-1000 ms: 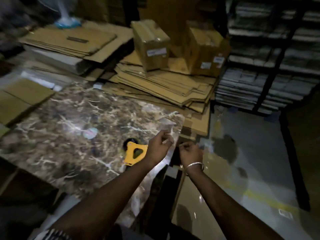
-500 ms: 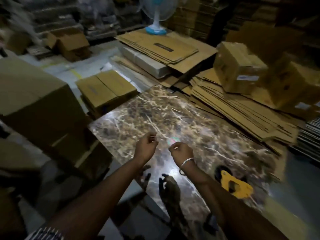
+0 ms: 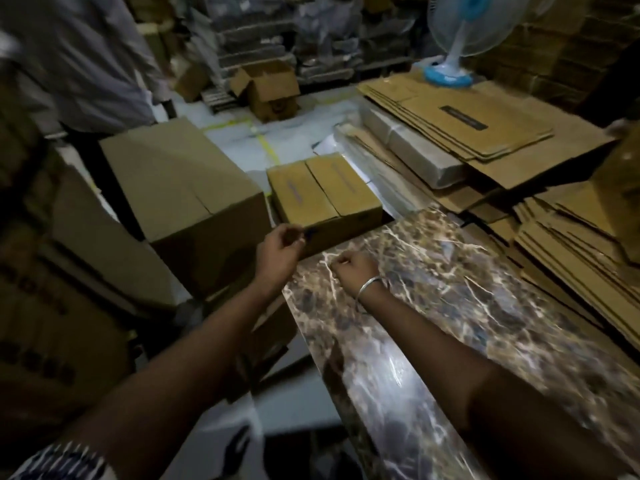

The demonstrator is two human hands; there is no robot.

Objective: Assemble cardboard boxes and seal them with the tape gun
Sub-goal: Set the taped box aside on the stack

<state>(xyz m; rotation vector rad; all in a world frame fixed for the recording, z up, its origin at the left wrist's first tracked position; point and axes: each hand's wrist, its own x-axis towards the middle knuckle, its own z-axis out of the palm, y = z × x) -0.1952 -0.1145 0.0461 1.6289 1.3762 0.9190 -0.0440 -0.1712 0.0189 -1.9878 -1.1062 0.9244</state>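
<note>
My left hand (image 3: 280,250) hovers just off the left edge of the marble-patterned table (image 3: 485,299), thumb and fingertips pinched on a small scrap that is too blurred to name. My right hand (image 3: 350,269), with a metal bangle on the wrist, is curled into a fist above the table's near corner, a pale bit showing at its fingertips. A closed cardboard box (image 3: 325,192) sits on the floor just beyond both hands. To its left stands a larger closed box (image 3: 183,188). The tape gun is out of view.
Flattened cardboard lies in stacks right of the table (image 3: 571,244) and behind it (image 3: 460,116), with a blue fan (image 3: 457,39) on the rear stack. An open box (image 3: 266,88) sits on the floor farther back. A person (image 3: 79,64) stands at the upper left. More boxes crowd the left side.
My view has swung left, so the yellow tape gun has left the frame and the floor boxes and a person have come in. Both hands stay raised, close together and curled.
</note>
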